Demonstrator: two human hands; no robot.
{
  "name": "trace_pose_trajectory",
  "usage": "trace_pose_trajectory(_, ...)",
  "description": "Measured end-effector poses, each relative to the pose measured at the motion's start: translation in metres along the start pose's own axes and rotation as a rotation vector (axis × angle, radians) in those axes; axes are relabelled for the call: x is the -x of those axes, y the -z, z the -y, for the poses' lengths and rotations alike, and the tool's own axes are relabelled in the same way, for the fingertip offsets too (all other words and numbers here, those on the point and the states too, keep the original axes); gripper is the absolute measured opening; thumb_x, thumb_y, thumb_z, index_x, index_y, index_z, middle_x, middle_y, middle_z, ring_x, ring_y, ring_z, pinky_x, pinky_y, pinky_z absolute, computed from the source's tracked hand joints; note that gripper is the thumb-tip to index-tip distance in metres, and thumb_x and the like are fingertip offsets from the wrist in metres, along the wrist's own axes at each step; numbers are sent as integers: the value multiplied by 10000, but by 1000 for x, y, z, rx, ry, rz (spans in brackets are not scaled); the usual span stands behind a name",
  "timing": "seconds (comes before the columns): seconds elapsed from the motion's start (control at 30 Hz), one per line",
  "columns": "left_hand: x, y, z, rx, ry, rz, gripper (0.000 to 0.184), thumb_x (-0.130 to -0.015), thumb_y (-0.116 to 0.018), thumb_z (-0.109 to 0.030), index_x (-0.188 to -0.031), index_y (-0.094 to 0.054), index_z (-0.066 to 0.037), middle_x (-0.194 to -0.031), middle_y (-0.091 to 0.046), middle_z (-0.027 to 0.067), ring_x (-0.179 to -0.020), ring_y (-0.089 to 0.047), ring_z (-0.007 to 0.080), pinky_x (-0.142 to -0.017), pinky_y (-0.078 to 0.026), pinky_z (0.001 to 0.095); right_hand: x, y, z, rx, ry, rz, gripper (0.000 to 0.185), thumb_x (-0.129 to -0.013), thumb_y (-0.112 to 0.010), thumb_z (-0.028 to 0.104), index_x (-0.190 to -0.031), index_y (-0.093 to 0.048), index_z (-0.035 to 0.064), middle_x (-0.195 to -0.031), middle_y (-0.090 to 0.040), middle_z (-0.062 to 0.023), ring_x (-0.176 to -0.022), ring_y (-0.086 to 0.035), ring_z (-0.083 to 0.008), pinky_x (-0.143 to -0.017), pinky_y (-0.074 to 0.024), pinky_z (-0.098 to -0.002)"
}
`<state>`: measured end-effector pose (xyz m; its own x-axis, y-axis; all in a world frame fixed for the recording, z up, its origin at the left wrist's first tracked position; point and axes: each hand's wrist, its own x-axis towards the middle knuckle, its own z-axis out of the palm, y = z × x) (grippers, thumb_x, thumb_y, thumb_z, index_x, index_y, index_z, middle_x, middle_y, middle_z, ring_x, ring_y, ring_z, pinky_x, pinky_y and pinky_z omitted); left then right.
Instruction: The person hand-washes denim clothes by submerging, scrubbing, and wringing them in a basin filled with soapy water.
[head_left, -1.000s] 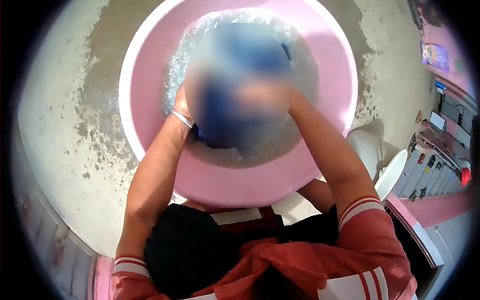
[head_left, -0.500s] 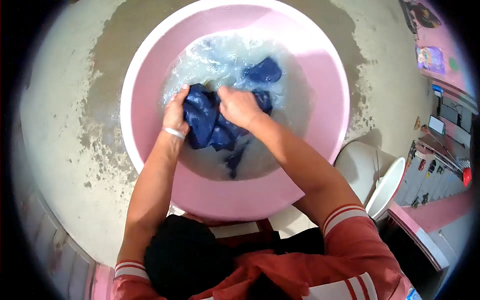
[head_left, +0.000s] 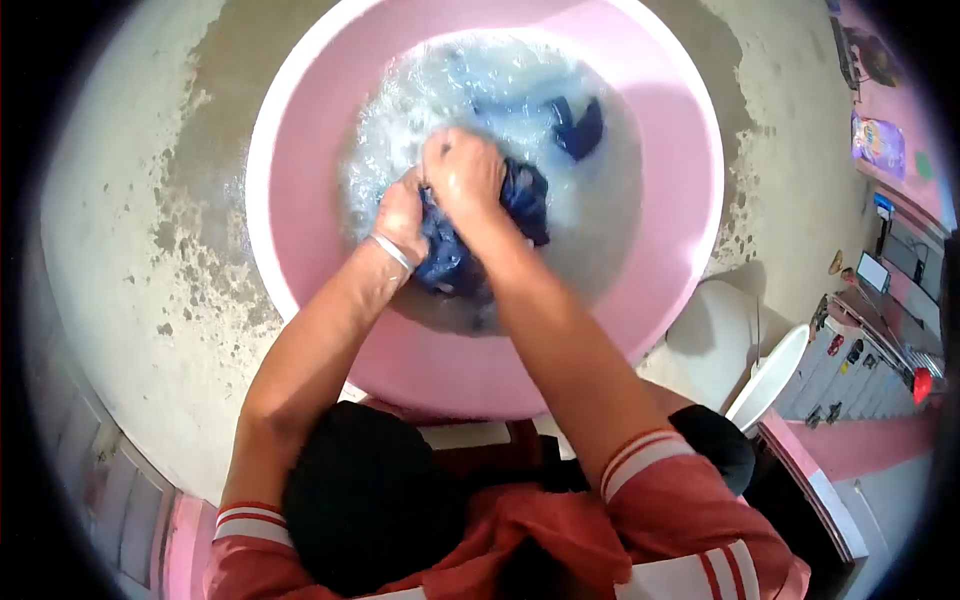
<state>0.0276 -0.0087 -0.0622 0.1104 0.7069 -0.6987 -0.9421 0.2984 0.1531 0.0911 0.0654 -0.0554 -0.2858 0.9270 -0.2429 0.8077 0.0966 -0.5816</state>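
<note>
The dark blue cloth [head_left: 450, 265] was bunched in the cloudy water [head_left: 385, 145] of a large pink tub [head_left: 655, 170], left of the middle of the pool and apart from the tub's rim. The step in hand looked like gripping and working the wet fabric with both hands close together.

The left hand [head_left: 402, 212] appeared partly closed on the bundle's left side; its fingertips were hidden, so how tightly they pressed could not be told. A pale wristband [head_left: 392, 251] circled that wrist. The right hand [head_left: 465, 170] was curled into a loose fist, knuckles up, and seemed to have hold of the cloth's upper part, its thumb side against the left hand. Its forearm crossed over the bundle, hiding the middle.

By judgement, any further move called for a secure pinch on both sides, since soaked fabric could slip or trail.

The cloth had no clear front end. Its long axis ran obliquely, from the near left, below the left wrist, toward the far right, where a crumpled lobe stuck out beyond the right wrist. A separate-looking dark blue piece [head_left: 582, 132] floated farther right; whether it joined the bundle underwater could not be told. A white basin [head_left: 775, 378] leaned outside the tub.
</note>
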Motion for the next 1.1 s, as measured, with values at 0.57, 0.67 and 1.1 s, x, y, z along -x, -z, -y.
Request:
trace_pose_trajectory(0.57,-27,29,-20,-204,-209,-435,480,-909,-442,-373,-1168,-547,17,-1183,-595,152,-1150,-531,299,-1018,-395,412,13,14,15,-412,108,340,286,-824,-630,328,-864,-666,48,-866,-655,-187,-855,-627,-351,-746,-486,-425)
trace_pose_trajectory(0.67,-56,87,12,-229,-229,-239,427,-940,-426,-314,-1202,-534,6,-1230,-565,124,-1160,-512,246,-1004,-387,371,44,4,24,-177,378,56,266,-847,-568,266,-714,-620,42,-747,-628,-198,-715,-603,-405,-671,-487,-486)
trace_pose_trajectory(1.1,0,6,-37,-564,48,-185,254,-741,-648,-85,-979,-574,-33,-893,-633,108,-802,-634,216,-786,-534,356,-34,108,-100,229,181,807,639,-742,-717,447,-1180,-550,13,-1132,-575,-224,-1031,-565,-324,-878,-440,-358)
